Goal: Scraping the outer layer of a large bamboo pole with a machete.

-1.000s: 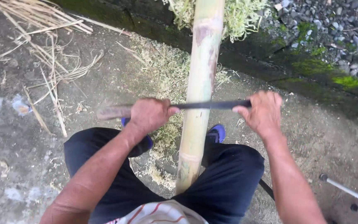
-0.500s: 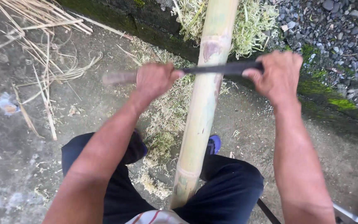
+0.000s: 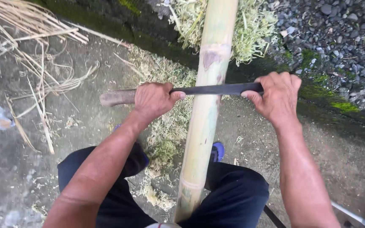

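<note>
Bare concrete ground [image 3: 30,169], mossy ditch edge [image 3: 326,101], grey gravel [image 3: 343,33], daylight

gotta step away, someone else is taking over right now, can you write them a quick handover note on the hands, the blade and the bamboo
Left hand: closed on the wooden handle of the long blade.
Right hand: closed over the blade's far end.
The blade lies crosswise on the bamboo pole, just below a node. The pole runs up between the person's knees.
Done: pale shavings litter the ground beside the pole, and the pole's surface below the blade looks scraped.
Left: the greener stretch above the blade looks unscraped.
Nearby: loose bamboo strips at left, gravel at right.
</note>
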